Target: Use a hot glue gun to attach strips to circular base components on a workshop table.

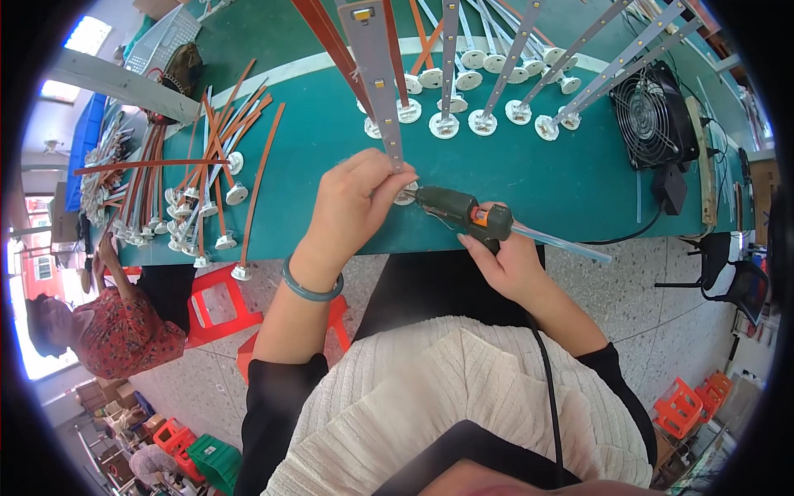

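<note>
My left hand (354,197) is closed on the lower end of an upright LED strip (382,91), pinching it between thumb and fingers. Beneath that strip, a round white base (405,197) rests on the green table, partly hidden by my fingertips. Wrapped around the handle of a dark green glue gun (451,203), my right hand (511,263) keeps its nozzle against or very near the base. From the back of the gun sticks a long clear glue stick (566,242).
Several LED strips on round bases (482,122) stand across the far table. Orange-brown strips with bases (219,178) lie piled at left. A black fan (653,116) stands at right beside a power strip (701,161). Another person (124,331) sits at the table's left.
</note>
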{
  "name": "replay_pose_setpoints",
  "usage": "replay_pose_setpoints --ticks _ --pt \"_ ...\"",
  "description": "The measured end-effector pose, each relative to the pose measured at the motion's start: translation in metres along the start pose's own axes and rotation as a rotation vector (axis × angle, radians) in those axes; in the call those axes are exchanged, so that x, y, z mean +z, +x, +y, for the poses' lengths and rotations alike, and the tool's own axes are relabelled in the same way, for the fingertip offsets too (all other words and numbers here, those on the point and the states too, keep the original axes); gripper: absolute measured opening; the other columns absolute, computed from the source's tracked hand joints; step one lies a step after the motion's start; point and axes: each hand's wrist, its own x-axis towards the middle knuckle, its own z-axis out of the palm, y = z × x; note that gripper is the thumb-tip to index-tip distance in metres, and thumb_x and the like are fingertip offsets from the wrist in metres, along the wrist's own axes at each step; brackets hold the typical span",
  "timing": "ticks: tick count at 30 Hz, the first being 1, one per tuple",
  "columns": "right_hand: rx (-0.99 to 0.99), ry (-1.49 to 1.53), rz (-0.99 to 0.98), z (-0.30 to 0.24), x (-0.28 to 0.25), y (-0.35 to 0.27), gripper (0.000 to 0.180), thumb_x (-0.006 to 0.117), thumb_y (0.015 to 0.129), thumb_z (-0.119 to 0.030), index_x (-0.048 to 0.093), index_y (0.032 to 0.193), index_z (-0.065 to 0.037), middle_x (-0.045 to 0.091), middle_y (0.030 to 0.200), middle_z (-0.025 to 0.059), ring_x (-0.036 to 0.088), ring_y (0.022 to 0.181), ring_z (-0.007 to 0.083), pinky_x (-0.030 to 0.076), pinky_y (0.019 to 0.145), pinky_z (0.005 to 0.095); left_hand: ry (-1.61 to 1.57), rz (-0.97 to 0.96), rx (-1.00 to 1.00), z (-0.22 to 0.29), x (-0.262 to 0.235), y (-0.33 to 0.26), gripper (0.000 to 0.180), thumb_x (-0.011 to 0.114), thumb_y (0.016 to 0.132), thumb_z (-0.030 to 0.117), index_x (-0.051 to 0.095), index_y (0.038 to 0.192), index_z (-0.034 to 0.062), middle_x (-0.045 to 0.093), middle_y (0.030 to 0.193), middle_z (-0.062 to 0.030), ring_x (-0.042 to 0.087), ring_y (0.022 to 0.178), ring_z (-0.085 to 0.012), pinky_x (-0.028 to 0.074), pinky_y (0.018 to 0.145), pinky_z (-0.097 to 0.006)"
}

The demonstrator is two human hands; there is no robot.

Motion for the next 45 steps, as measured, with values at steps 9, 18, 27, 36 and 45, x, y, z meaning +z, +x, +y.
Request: replay_pose_setpoints --ticks 9,18,27,36,45 --pt "0.086 0.045 0.005 -0.003 -0.001 -0.003 0.029 0.066 0.093 -0.019 0.057 0.113 0.000 0.063 0.096 0.0175 0.063 0.081 0.0363 0.049 0.072 0.0419 -0.026 -0.011 -0.032 -0.001 0.001 0.000 0.006 0.075 0.083 0.004 0.069 0.085 0.0007 0.066 0.080 -0.0113 0.066 0.069 -0.0272 0.052 0.061 -0.033" --pt "0.102 0.028 0.038 -0.002 0.000 -0.004 0.025 0.066 0.092 -0.019 0.062 0.111 -0.002 0.061 0.096 0.0165 0.063 0.082 0.0333 0.049 0.072 0.0400 -0.013 -0.042 -0.006 0.000 -0.002 -0.001 0.003 0.071 0.086 -0.001 0.069 0.088 -0.0017 0.069 0.080 -0.0094 0.067 0.069 -0.0201 0.052 0.061 -0.030" --pt "0.193 0.401 0.017 0.018 -0.012 -0.010 0.021 0.065 0.095 -0.010 0.064 0.113 -0.001 0.071 0.103 0.0044 0.057 0.071 0.0071 0.047 0.062 0.0224 -0.102 -0.237 -0.048 0.009 -0.007 -0.001 0.010 0.057 0.093 -0.005 0.060 0.102 -0.0019 0.062 0.098 -0.0140 0.064 0.088 -0.0288 0.051 0.077 -0.036" --pt "0.092 0.215 -0.022 0.011 -0.013 -0.002 0.016 0.066 0.093 -0.008 0.064 0.107 -0.001 0.068 0.095 0.0063 0.059 0.076 0.0150 0.048 0.071 0.0305 -0.051 -0.235 0.003 0.007 -0.002 -0.002 0.014 0.053 0.094 -0.006 0.060 0.106 -0.0014 0.059 0.097 -0.0138 0.063 0.086 -0.0291 0.051 0.077 -0.037" --pt "0.054 0.130 0.013 0.004 -0.011 -0.001 0.022 0.069 0.090 -0.010 0.062 0.109 -0.001 0.060 0.084 0.0067 0.056 0.075 0.0183 0.046 0.072 0.0323 -0.054 -0.238 0.011 0.007 -0.005 -0.003 0.016 0.052 0.095 -0.006 0.061 0.108 -0.0018 0.061 0.098 -0.0142 0.064 0.086 -0.0279 0.051 0.077 -0.036"
